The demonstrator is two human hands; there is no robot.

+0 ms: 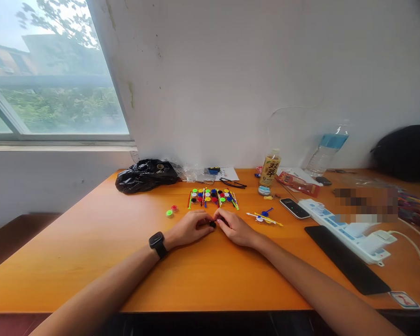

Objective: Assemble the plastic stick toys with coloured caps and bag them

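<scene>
My left hand [192, 227], with a dark watch on its wrist, is closed in a pinch on a small black round piece [213, 224] low over the table. Fingertips of my right hand [235, 228] press together right beside it, nearly meeting the left fingers; what they hold is too small to make out. Just beyond both hands lies a group of coloured round pieces [207, 195] with thin coloured sticks [234, 201] among them. A green round piece [170, 213] and a red one [175, 208] sit to the left.
On the right lie a yellow stick [273, 221], a white stick and blue pieces [265, 213]. Farther right are a phone [294, 208], a power strip [336, 228] and a black flat slab [346, 259]. A drink bottle [270, 168] and black plastic bag [145, 176] stand behind.
</scene>
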